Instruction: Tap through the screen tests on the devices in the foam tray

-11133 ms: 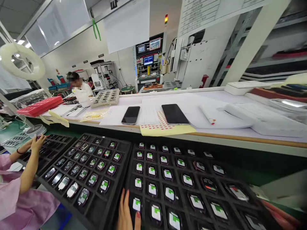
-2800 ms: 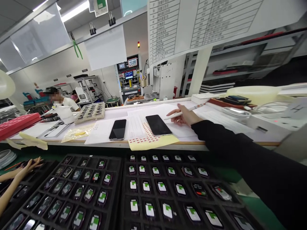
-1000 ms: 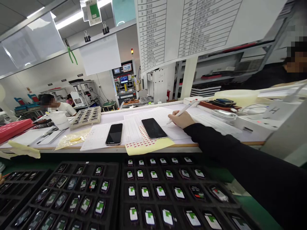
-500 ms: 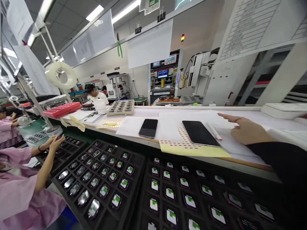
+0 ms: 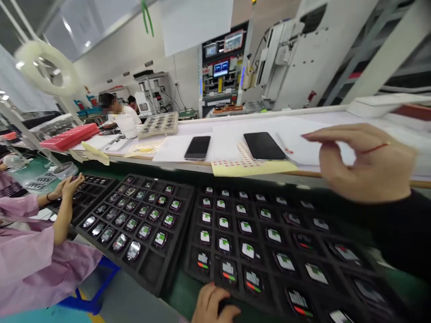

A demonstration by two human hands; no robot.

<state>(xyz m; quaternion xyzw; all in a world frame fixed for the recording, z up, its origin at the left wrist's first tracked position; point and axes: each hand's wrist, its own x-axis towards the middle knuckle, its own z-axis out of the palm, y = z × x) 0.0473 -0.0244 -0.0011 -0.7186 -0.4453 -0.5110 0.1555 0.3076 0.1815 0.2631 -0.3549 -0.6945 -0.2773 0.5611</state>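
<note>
My right hand (image 5: pixel 368 163) is raised above the right part of the white shelf. Its index finger stretches left and the thumb bends beneath it, with a gap between them and nothing visible in the hand. Low in the view, my left hand (image 5: pixel 215 305) is by the front edge of a black compartment tray (image 5: pixel 269 294). Its fingers are curved and apart, holding nothing I can see; whether it touches the tray is unclear. Smartwatches (image 5: pixel 248 250) with lit screens fill rows of this tray. Some screens are green and white, others dark with red and green marks.
A second tray of watches (image 5: pixel 144 231) lies to the left, beside a co-worker's hands (image 5: pixel 69 186). The shelf (image 5: pixel 229 128) bears a smartphone (image 5: pixel 198 147), a larger black tablet-like device (image 5: pixel 263 146), papers, and a yellow sheet (image 5: pixel 256 168). A blue stool (image 5: pixel 90 305) stands below.
The view has tipped downward, and the trays show more of their near rows. My left hand has appeared at the bottom. My right hand looks nearer and larger, its thumb now showing.
</note>
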